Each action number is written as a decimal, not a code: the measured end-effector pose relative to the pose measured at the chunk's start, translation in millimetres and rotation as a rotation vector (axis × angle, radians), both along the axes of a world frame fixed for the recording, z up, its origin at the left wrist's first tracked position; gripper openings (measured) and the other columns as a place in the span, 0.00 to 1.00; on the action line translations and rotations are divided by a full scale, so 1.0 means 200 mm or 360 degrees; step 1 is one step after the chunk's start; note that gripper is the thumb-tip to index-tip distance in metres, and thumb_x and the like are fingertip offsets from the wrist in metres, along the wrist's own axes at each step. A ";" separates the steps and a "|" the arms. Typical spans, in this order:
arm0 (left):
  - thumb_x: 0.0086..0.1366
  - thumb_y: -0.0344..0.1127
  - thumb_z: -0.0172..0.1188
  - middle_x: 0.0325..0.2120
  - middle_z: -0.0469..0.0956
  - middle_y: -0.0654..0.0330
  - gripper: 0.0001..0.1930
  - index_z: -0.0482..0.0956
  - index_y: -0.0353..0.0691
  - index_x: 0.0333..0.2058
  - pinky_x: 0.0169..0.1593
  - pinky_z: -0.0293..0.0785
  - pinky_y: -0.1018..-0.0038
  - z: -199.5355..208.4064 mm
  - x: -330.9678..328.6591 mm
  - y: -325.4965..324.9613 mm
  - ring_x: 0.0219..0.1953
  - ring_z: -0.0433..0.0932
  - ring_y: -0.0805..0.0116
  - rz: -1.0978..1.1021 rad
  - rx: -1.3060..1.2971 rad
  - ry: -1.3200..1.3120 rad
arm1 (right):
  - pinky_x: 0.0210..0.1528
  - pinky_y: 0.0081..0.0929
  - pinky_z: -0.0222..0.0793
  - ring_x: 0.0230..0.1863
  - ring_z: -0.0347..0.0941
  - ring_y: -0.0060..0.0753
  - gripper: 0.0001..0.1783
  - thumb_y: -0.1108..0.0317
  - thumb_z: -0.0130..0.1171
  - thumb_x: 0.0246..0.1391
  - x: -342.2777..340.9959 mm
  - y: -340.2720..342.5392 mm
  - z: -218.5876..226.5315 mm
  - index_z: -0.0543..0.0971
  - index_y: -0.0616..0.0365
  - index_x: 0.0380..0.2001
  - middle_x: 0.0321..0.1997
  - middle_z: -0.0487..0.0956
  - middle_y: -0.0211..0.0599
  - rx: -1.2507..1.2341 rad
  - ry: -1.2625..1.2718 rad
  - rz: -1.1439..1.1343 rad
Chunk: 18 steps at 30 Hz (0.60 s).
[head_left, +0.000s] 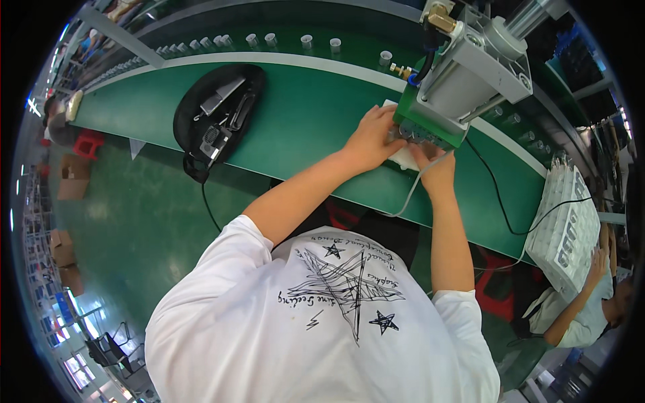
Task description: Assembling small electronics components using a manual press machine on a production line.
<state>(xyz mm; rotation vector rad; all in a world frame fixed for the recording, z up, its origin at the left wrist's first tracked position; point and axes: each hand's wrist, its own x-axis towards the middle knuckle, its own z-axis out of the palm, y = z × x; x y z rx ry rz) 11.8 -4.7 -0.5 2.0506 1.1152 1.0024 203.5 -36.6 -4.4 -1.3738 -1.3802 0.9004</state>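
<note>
Green bench (pixel 316 127): long curved work surface, lying under both hands and running off to their left and right
Press machine (pixel 470 74): grey cylinder on a green base, standing just beyond and to the right of both hands
Black tray (pixel 218 111): oval, holding dark and silver parts, well to the left of the left hand
White tray (pixel 568 228): gridded, filled with small pieces, well to the right of the right hand
White piece (pixel 405 158): flat, on the bench between the hands, at the foot of the green base
Left hand (pixel 373 138): palm down, fingers curled onto the white piece; grip itself cannot be told
Right hand (pixel 437 168): fingers raised against the base underside, touching it; whether closed cannot be told
White caps (pixel 306 40): small, in a row beyond the hands
</note>
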 end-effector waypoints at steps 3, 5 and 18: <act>0.57 0.35 0.65 0.54 0.71 0.50 0.23 0.73 0.39 0.52 0.62 0.63 0.58 -0.03 -0.04 0.00 0.59 0.67 0.48 0.0107 0.0087 -0.0085 | 0.58 0.32 0.68 0.54 0.74 0.34 0.30 0.72 0.68 0.48 0.02 -0.01 0.02 0.70 0.66 0.54 0.51 0.77 0.42 -0.0058 -0.0322 -0.0151; 0.58 0.34 0.64 0.52 0.71 0.50 0.22 0.74 0.38 0.51 0.59 0.67 0.59 -0.02 -0.09 0.06 0.57 0.69 0.48 0.0206 0.0160 -0.0160 | 0.59 0.31 0.67 0.55 0.73 0.34 0.26 0.73 0.62 0.53 0.13 0.04 -0.06 0.71 0.63 0.55 0.54 0.76 0.42 0.0065 0.0259 -0.0139; 0.57 0.28 0.58 0.44 0.74 0.48 0.18 0.71 0.37 0.48 0.53 0.70 0.57 -0.39 -0.36 1.15 0.50 0.72 0.47 0.0211 -0.0060 0.0491 | 0.52 0.38 0.72 0.49 0.75 0.43 0.18 0.59 0.51 0.61 0.34 1.02 -0.32 0.77 0.54 0.50 0.44 0.79 0.42 0.0601 -0.1166 -0.0137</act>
